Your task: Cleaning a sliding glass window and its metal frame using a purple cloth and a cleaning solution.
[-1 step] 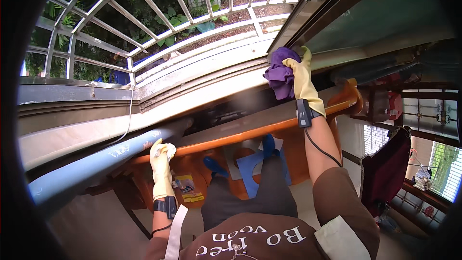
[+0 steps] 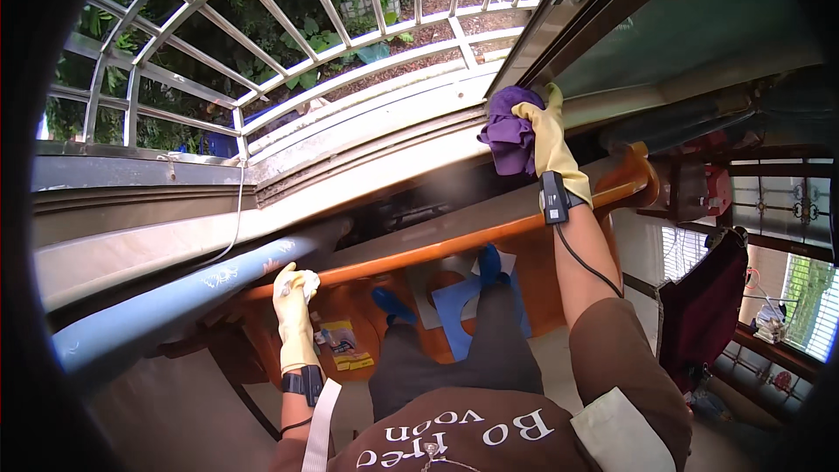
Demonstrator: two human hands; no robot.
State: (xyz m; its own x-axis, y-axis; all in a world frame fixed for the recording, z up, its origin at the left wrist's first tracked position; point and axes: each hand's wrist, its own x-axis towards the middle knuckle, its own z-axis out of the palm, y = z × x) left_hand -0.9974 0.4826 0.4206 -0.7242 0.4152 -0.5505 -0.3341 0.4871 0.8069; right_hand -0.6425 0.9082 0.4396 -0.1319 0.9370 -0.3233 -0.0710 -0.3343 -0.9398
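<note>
head view: right hand [image 2: 549,127], pale yellow glove, fingers clamped on a bunched purple cloth [image 2: 509,133]; cloth located at the lower corner of the window frame [image 2: 546,28], contact between them hard to tell; left hand [image 2: 291,301], matching glove, fingers curled round a crumpled white wad [image 2: 303,282], beside the orange-brown wooden rail [image 2: 419,252]; blue patterned roll [image 2: 188,290], left of that hand; metal bars [image 2: 384,33], beyond the pale sill [image 2: 384,125]; blue shoes [image 2: 395,305], two, below the rail

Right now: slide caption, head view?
Yellow-gloved right hand holds crumpled purple cloth by dark glass pane; yellow-gloved left hand at glossy orange wooden rail.
</note>
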